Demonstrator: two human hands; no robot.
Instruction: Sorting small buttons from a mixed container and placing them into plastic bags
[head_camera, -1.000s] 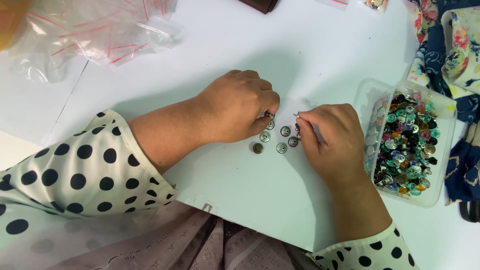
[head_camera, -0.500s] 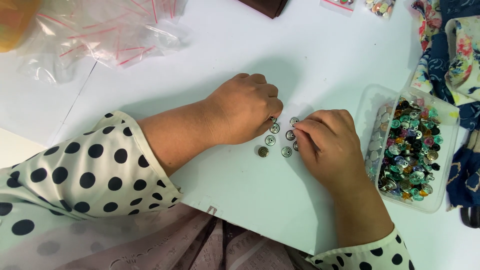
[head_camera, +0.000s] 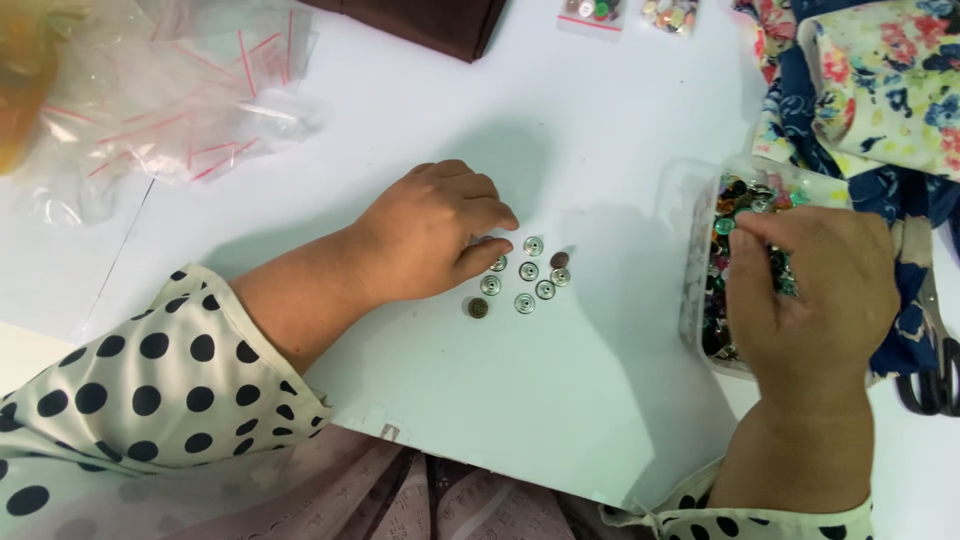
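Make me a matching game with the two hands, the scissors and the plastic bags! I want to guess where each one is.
Things:
1. left hand
2. right hand
3. scissors
4. plastic bags

Places:
A. far right edge of the table
B. over the clear box of coloured buttons
C. top left of the table
D. beside the small group of metal buttons

Pairs: 1-D, 2-B, 3-A, 4-C
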